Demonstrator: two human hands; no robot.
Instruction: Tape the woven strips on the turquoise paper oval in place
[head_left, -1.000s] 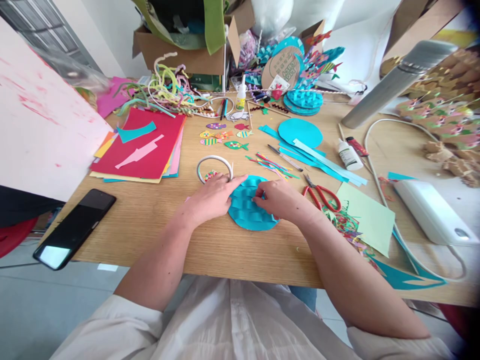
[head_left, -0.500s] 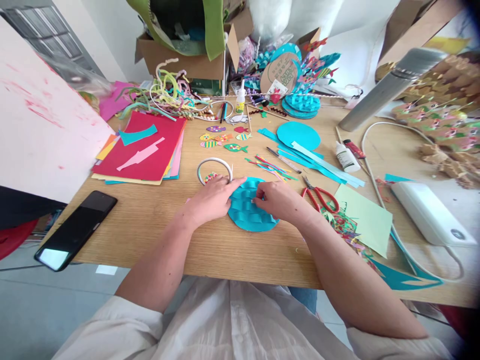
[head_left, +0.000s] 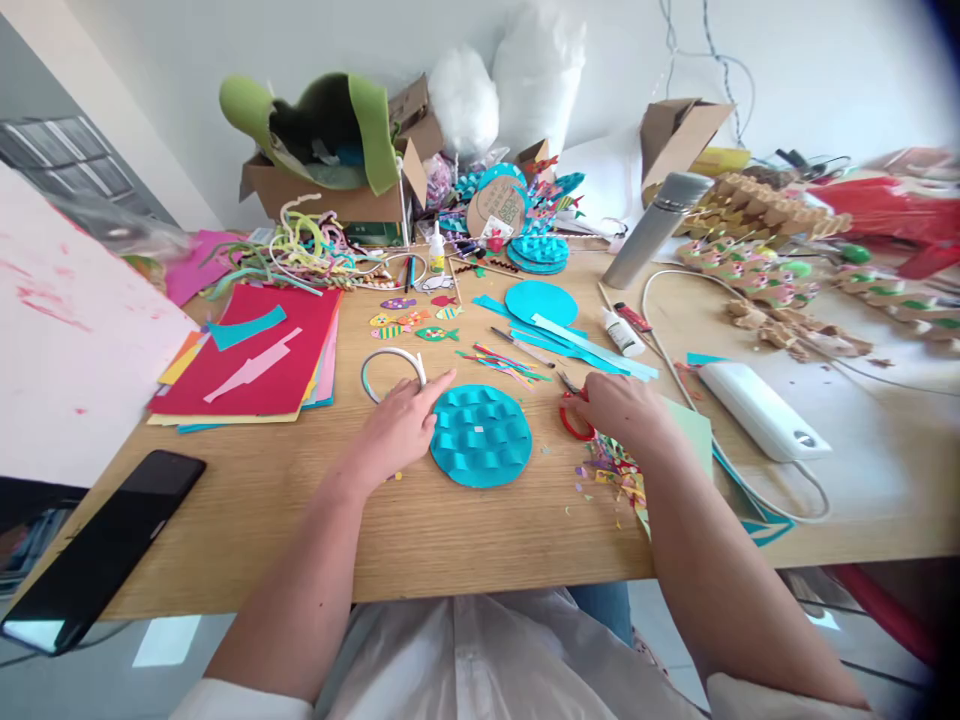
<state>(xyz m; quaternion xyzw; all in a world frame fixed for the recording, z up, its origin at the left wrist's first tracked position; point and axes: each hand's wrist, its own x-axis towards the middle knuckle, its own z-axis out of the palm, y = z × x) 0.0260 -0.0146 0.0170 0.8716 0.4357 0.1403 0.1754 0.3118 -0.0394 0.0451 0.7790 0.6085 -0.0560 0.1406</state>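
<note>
A round turquoise paper disc [head_left: 487, 465] with raised wavy strips lies flat on the table before me. A tiny white square [head_left: 478, 429] sits on its middle. My left hand [head_left: 397, 430] rests at the disc's upper left edge, index finger stretched out, holding nothing. A white ring [head_left: 365, 372] lies just beyond that hand, partly covered by it. To the right of the disc, my right hand [head_left: 622, 408] has its fingers closed over the red-handled scissors [head_left: 576, 424]. Part of the scissors is hidden under the hand.
Paper fish [head_left: 437, 334], thin coloured strips [head_left: 510, 362] and a plain turquoise circle [head_left: 541, 303] lie beyond the disc. Glue bottle [head_left: 624, 334], white glue gun or device [head_left: 765, 410] with cable and paper scraps [head_left: 615, 475] are right. Stacked paper [head_left: 247, 350] and a phone [head_left: 101, 545] are left.
My right hand has left the disc and moved right onto the scissors. A tiny white square now shows on the disc. My left hand stays at its edge; the camera view has shifted.
</note>
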